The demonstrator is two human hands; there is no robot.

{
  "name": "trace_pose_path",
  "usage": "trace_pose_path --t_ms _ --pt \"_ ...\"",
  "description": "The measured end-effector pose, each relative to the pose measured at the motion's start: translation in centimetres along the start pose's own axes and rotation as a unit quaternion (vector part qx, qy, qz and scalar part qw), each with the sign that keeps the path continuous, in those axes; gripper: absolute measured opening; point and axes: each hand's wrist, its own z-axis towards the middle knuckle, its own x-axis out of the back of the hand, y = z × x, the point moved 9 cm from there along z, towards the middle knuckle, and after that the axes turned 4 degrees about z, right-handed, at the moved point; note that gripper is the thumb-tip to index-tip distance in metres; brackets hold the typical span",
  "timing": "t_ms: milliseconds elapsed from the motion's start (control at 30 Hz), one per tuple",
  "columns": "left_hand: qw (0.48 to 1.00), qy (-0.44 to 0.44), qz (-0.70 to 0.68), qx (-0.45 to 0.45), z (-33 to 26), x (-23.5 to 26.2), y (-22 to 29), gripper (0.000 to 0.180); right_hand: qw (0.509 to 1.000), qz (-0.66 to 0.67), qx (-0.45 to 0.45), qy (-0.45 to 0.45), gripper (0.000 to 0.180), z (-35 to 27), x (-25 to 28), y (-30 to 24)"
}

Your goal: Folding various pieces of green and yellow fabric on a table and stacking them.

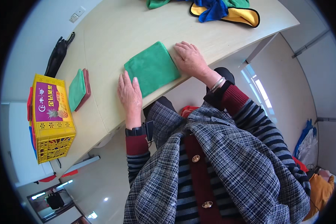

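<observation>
Head view. Folded green cloth, soft fuzzy microfibre, roughly square with rounded corners, lies flat between the two hands near the tabletop's front edge. Left hand lies flat, palm down, fingers stretched out and released, tips just touching the cloth's near-left edge. Right hand also flat, fingers spread and released, resting on the tabletop against the cloth's right edge; nothing grasped by either hand. Silver bracelet on the right wrist, black watch on the left.

Left of the left fingers, well apart: a small stack of folded cloths, green one on top, reddish-brown ones under it, same fuzzy fabric. Further left, a yellow perforated plastic crate, boxy, with a purple printed panel showing a pineapple. Beyond the right fingers, at the far edge: a loose pile of cloths, blue, yellow with dark trim, green, crumpled. A black bag lies at the far-left edge.

Tabletop is pale wood-look laminate, smooth, matte, with a curved front edge. Floor is glossy light tile reflecting ceiling lights. Walls pale. Person wears a grey plaid jacket over striped sleeves with maroon cuffs.
</observation>
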Motion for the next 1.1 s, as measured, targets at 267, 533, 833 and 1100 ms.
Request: trace_pose_path --t_ms 267,533,833,1100 --pt "0.985 0.005 0.067 -0.162 -1.7 0.5 9.4 0.062 0.986 -0.036 0.161 0.018 0.051 1.6 -0.6 -7.3" --pt "0.984 0.012 0.068 -0.163 -2.3 0.5 9.4 0.068 0.963 -0.115 0.22 -0.105 0.052 2.7 -5.2 -7.8" --pt "0.987 -0.006 0.04 -0.158 -3.2 0.9 9.2 0.077 0.979 -0.067 0.16 -0.106 0.05 1.8 -4.8 -8.1" --pt "0.982 0.052 -0.094 -0.153 -11.0 4.9 7.0 0.054 0.988 -0.023 0.145 -0.046 0.052 2.0 -2.8 -7.4"
